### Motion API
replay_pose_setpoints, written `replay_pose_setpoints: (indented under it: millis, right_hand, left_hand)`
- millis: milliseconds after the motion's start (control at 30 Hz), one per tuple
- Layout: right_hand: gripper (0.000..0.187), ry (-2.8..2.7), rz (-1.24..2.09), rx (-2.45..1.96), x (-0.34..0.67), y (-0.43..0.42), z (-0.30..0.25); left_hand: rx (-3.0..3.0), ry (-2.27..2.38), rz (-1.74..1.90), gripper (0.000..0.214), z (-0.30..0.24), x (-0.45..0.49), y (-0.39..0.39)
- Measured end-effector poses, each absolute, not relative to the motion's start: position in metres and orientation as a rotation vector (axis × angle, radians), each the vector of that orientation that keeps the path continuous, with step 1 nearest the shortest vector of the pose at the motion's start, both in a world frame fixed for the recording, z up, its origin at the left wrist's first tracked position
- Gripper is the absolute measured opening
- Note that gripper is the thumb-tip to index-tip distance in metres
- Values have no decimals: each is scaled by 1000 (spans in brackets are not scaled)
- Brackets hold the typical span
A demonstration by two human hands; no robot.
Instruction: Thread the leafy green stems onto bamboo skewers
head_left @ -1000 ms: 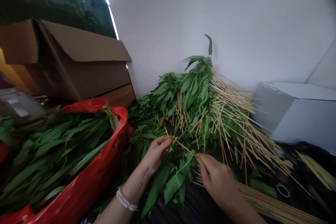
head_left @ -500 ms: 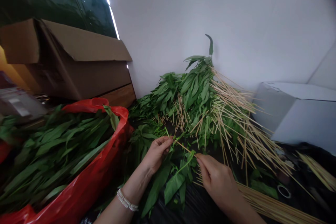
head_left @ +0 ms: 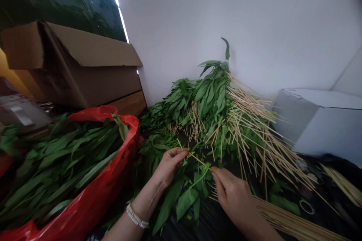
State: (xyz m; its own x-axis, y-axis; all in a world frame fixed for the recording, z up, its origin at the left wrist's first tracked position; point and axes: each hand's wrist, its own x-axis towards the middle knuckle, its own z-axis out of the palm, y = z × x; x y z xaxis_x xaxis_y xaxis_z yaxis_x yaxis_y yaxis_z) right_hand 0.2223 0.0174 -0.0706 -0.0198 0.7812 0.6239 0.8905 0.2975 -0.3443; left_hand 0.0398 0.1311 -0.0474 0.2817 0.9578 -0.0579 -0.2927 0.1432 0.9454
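Wall [head_left: 175, 19] beyond | red bag's [head_left: 109, 175] edge left | hands [head_left: 166, 166] apart, fingers [head_left: 180, 155] pinching stick [head_left: 197, 158]

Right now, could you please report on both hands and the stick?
Left hand, right hand: pinching stick. Green stem touching it. Leaf hanging below, nothing visibly blocking.

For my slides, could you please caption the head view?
Left hand and right hand hold a thin stick among long green leaves.
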Motion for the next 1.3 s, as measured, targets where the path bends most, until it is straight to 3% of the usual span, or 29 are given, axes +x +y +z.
replay_pose_setpoints:
  millis: [533,800,1067,1300]
  right_hand:
    - [30,-1844,-214,-1483,218,18,-74]
    - [31,-1847,-242,-1494,220,18,-68]
    - [30,-1876,-221,-1453,221,16,-67]
    - [28,-1818,-234,-1409,226,17,-63]
  left_hand:
    - [1124,784,814,32,-55,54,115]
    - [923,659,977,41,-49,42,128]
    - [919,660,1067,30,-48,41,130]
    - [982,710,1030,42,-43,41,128]
